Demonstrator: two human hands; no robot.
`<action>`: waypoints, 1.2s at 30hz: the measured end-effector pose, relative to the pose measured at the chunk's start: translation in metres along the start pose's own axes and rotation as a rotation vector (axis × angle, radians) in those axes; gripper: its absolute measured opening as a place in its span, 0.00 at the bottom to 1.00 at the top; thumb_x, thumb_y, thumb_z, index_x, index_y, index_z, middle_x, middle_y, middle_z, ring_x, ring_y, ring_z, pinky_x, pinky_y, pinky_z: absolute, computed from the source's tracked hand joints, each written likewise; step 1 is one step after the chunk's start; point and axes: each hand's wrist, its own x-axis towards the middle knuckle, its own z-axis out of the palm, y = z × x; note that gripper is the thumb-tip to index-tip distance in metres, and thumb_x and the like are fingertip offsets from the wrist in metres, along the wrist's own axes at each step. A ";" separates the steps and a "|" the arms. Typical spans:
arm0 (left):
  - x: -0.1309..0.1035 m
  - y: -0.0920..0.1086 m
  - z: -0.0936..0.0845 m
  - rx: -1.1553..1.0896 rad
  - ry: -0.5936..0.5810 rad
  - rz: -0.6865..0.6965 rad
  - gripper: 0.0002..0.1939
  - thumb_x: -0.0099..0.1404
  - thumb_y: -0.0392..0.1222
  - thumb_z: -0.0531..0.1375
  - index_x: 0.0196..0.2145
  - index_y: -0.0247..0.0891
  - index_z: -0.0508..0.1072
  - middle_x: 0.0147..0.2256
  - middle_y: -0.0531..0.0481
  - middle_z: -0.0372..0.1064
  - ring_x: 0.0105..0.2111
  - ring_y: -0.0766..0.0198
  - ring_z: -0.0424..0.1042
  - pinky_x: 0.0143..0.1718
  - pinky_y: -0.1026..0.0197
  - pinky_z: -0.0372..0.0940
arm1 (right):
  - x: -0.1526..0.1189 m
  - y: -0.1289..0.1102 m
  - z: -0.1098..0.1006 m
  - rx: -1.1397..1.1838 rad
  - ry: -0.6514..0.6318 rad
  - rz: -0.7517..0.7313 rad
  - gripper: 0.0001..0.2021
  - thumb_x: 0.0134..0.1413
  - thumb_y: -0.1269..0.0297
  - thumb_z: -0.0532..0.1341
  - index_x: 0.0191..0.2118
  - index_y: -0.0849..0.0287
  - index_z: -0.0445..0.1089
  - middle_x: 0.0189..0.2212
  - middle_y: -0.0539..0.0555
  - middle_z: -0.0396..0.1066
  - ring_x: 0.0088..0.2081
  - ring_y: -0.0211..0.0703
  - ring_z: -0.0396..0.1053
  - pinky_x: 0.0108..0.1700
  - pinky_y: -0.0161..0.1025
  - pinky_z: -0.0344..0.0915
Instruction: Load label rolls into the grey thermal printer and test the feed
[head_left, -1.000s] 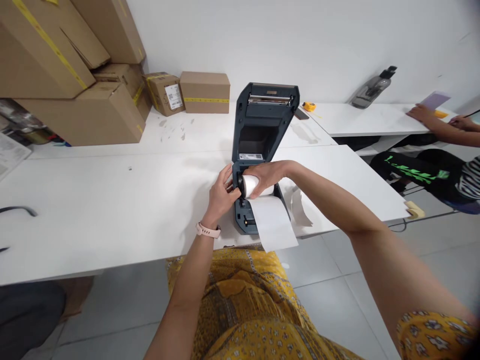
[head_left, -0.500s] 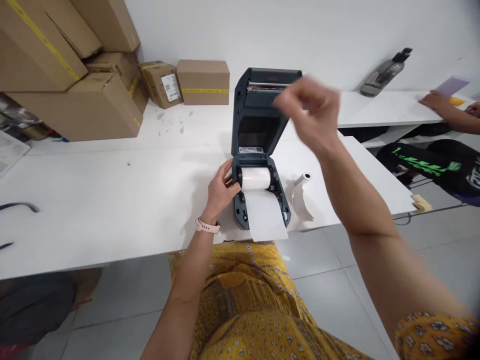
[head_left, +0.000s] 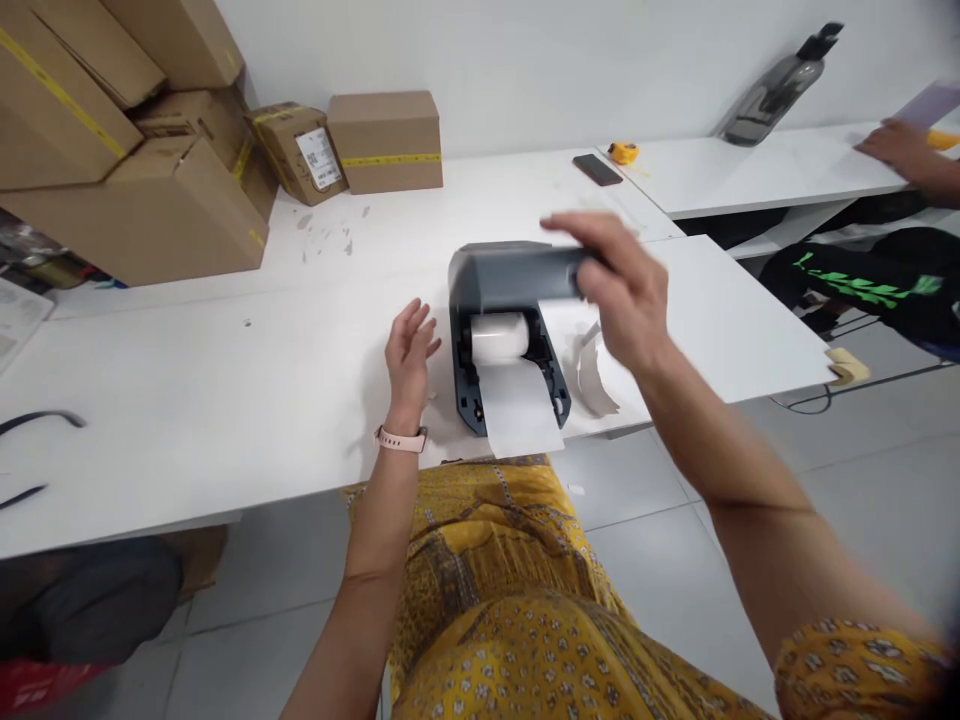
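Observation:
A dark grey label printer (head_left: 468, 408) stands near the table's front edge. Its lid (head_left: 510, 275) is partly lowered over the base. My right hand (head_left: 628, 295) grips the lid's right end, thumb below and fingers above, a little blurred. Inside lies a white label roll (head_left: 500, 340), from which a paper strip (head_left: 520, 405) runs forward out over the front edge. My left hand (head_left: 409, 355) hovers just left of the printer, fingers apart, holding nothing. To the right, a curled piece of paper (head_left: 596, 380) is partly behind my right hand.
Cardboard boxes (head_left: 386, 130) stand at the back left. A phone (head_left: 598, 170), a yellow tape measure (head_left: 623, 153) and a spray bottle (head_left: 776, 95) are at the back right. Another person's hand (head_left: 896, 150) rests at the far right. A black strap (head_left: 41, 418) lies left.
The printer lid has come down from upright to partly lowered, with my right hand now on it. My left hand has let go of the printer and moved left.

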 end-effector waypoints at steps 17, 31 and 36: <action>-0.107 0.017 0.044 0.188 0.117 0.144 0.34 0.74 0.57 0.58 0.73 0.57 0.52 0.76 0.54 0.44 0.76 0.50 0.45 0.75 0.46 0.53 | -0.153 0.000 0.068 0.062 0.233 0.441 0.31 0.65 0.45 0.57 0.71 0.33 0.57 0.74 0.45 0.57 0.78 0.58 0.43 0.77 0.69 0.43; -0.106 0.010 0.040 0.074 -0.003 -0.003 0.45 0.70 0.67 0.58 0.75 0.52 0.43 0.73 0.41 0.53 0.71 0.47 0.59 0.69 0.46 0.63 | -0.167 0.008 0.074 0.474 0.139 0.871 0.54 0.53 0.31 0.60 0.77 0.41 0.31 0.78 0.51 0.44 0.76 0.58 0.51 0.73 0.58 0.60; -0.108 0.008 0.040 0.090 0.016 0.027 0.44 0.70 0.66 0.59 0.74 0.51 0.47 0.71 0.41 0.56 0.70 0.46 0.61 0.69 0.45 0.63 | -0.172 0.009 0.081 0.440 0.150 0.838 0.52 0.57 0.33 0.57 0.77 0.39 0.27 0.77 0.53 0.47 0.76 0.61 0.52 0.72 0.61 0.61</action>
